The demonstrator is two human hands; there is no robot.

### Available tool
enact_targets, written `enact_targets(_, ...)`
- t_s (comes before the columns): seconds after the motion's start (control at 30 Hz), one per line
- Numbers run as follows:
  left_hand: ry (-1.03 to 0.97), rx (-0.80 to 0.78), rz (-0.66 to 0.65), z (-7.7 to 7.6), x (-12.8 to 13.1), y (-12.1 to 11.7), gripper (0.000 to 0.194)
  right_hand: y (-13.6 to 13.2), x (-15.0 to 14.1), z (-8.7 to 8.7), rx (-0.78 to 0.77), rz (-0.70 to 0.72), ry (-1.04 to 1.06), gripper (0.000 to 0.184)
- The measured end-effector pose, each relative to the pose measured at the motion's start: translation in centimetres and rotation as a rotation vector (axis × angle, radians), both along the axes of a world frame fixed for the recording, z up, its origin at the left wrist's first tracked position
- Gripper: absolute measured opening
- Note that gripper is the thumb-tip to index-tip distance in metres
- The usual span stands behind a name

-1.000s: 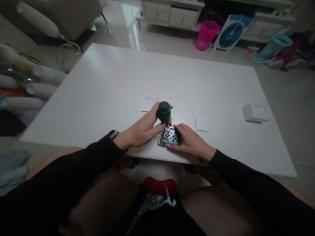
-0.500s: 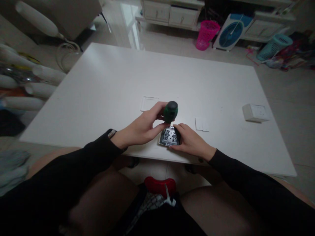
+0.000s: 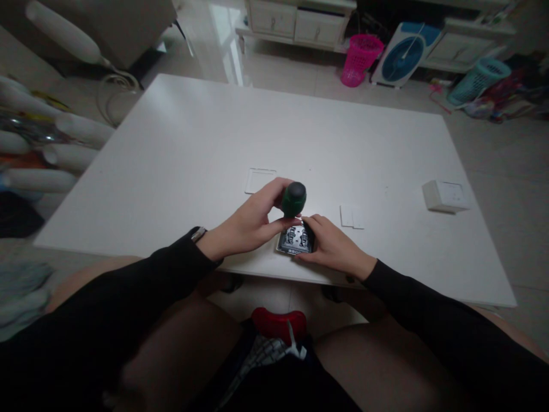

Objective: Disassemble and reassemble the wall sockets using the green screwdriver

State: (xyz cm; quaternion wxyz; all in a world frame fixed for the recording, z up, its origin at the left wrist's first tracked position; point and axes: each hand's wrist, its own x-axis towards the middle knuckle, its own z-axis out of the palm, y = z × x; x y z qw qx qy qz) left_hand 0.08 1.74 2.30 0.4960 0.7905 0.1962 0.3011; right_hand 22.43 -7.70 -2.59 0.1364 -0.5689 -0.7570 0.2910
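My left hand grips the green-and-black handle of a screwdriver, held upright over a wall-switch module that lies with its dark inner side up near the front edge of the white table. The shaft and tip are hidden by my fingers. My right hand is closed on the module's right side, with the fingers curled over its edge.
A white square frame plate lies just beyond my left hand. Two small white rocker caps sit right of the module, and a white switch box farther right. On the floor beyond stand a pink basket and a fan.
The screwdriver handle has swung a little from left to right and turned between my left fingers. My right hand and the module have stayed in place.
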Motion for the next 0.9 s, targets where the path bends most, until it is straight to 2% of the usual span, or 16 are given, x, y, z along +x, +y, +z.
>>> enact_targets(0.13,-0.031,-0.085,-0.044,0.05,-0.28,0.23,0.044,-0.03,0.08,-0.21,0.003,-0.001,0.002,0.066)
enact_targets(0.23,-0.034,-0.052,-0.081,0.03,-0.49,0.29,0.048,-0.02,0.08,-0.19,0.006,0.002,0.005,0.064)
enact_targets(0.37,-0.004,-0.018,-0.057,-0.16,-0.34,0.12,0.057,0.03,-0.01,0.02,0.020,0.006,0.009,0.061)
enact_targets(0.53,-0.044,-0.036,-0.052,-0.31,0.20,-0.11,0.041,0.00,-0.04,-0.09,0.013,0.000,0.017,0.061)
enact_targets(0.73,-0.068,-0.145,-0.038,-0.16,0.13,-0.07,0.046,-0.08,-0.03,-0.19,-0.002,-0.006,0.006,0.066)
enact_targets(0.9,-0.028,-0.035,-0.093,-0.19,-0.32,0.11,0.050,-0.09,0.02,-0.14,0.001,0.002,-0.001,0.065)
